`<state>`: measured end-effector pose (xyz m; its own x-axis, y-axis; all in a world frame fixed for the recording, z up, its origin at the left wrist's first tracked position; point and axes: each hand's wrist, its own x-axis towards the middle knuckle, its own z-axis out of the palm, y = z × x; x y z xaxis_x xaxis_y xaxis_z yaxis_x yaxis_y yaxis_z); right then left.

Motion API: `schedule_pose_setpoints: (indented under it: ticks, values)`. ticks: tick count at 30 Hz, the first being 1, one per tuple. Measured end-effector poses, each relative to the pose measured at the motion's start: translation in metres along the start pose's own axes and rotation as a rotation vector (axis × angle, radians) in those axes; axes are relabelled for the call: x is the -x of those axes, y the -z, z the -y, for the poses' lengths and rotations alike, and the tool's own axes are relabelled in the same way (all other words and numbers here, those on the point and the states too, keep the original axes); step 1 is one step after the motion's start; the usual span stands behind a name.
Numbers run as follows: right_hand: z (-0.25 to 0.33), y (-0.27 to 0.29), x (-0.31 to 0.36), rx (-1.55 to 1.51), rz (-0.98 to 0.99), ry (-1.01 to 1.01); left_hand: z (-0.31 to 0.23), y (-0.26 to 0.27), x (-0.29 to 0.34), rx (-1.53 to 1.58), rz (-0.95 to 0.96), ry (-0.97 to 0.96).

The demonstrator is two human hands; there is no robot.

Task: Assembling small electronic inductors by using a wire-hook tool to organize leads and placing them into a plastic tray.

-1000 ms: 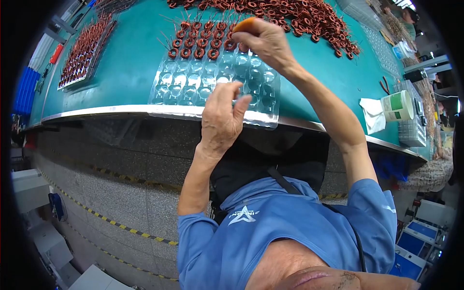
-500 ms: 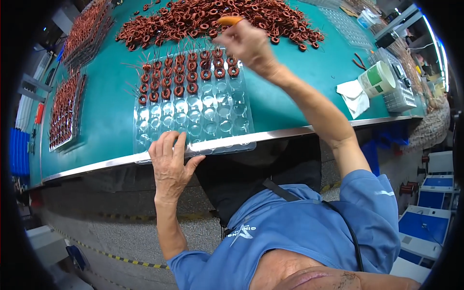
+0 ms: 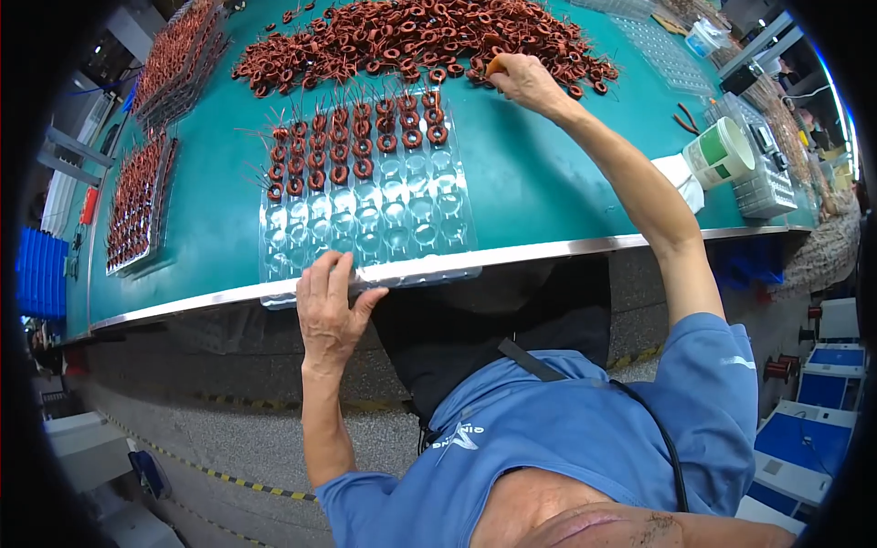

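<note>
A clear plastic tray (image 3: 375, 239) with round pockets lies at the table's front edge and overhangs it slightly. Copper-red toroidal coils (image 3: 339, 151) with thin wire leads stand in its far rows; the nearer pockets hold none. My left hand (image 3: 331, 306) grips the tray's near edge, fingers on top and thumb out to the right. Beyond the tray's far right corner, my right hand (image 3: 534, 84) reaches to the front of a big heap of loose coils (image 3: 411, 41). An orange cover sits on one of its fingertips. Its fingers are drawn together; what they hold is hidden.
Stacked trays of coils (image 3: 174, 68) and another filled tray (image 3: 139, 205) stand at the left. To the right are a white-and-green bucket (image 3: 720, 153) on its side, a white cloth (image 3: 678, 178), red-handled pliers (image 3: 685, 119) and pocketed trays (image 3: 660, 59). A metal strip (image 3: 548, 249) edges the green table.
My right hand has moved right and slightly down, from above the tray's far right corner to the heap's front edge. My left hand stays on the tray's near edge. The view has shifted slightly.
</note>
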<state>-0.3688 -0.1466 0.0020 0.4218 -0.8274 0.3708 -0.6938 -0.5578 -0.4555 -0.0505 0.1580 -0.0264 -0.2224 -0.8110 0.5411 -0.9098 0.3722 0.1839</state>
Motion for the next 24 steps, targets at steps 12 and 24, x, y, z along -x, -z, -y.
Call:
schedule_pose_setpoints:
  ticks: [12, 24]
  values:
    - [0.108, 0.096, 0.090, -1.030, 0.434, -0.349, -0.110, -0.039, -0.086, 0.943, -0.204, 0.219]
    - [0.146, 0.099, 0.153, -0.657, 0.360, 0.047, -0.135, -0.034, -0.084, 1.657, 0.093, 0.333]
